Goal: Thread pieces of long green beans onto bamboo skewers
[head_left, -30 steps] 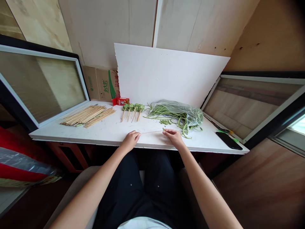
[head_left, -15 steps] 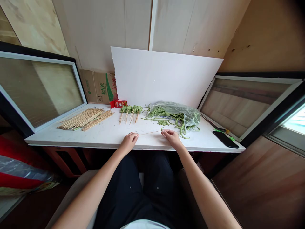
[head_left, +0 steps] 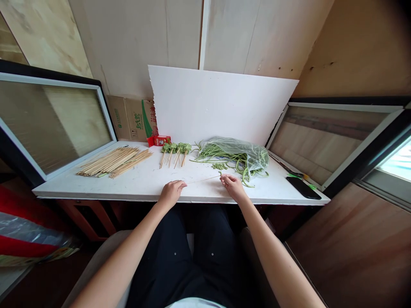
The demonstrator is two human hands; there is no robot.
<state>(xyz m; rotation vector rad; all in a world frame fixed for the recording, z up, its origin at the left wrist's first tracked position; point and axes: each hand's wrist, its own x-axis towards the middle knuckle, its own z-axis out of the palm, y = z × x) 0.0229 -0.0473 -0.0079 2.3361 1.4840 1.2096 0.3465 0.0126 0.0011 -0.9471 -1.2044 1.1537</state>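
Observation:
My left hand is closed round one end of a thin bamboo skewer above the front of the white table. At the skewer's other end, my right hand pinches a short piece of green bean. Whether the skewer's tip has entered the bean I cannot tell. Behind my right hand lie a small pile of cut bean pieces and a clear plastic bag with long green beans spilling from it. Several finished bean skewers rest to the left of the bag.
Loose bamboo skewers are heaped on the table's left. A small red box and a cardboard carton stand behind. On the right lies a black phone. A white board and framed glass panels border the table.
Both hands have moved slightly apart, the left a little to the left and the right a little to the right. The skewer is still held between them.

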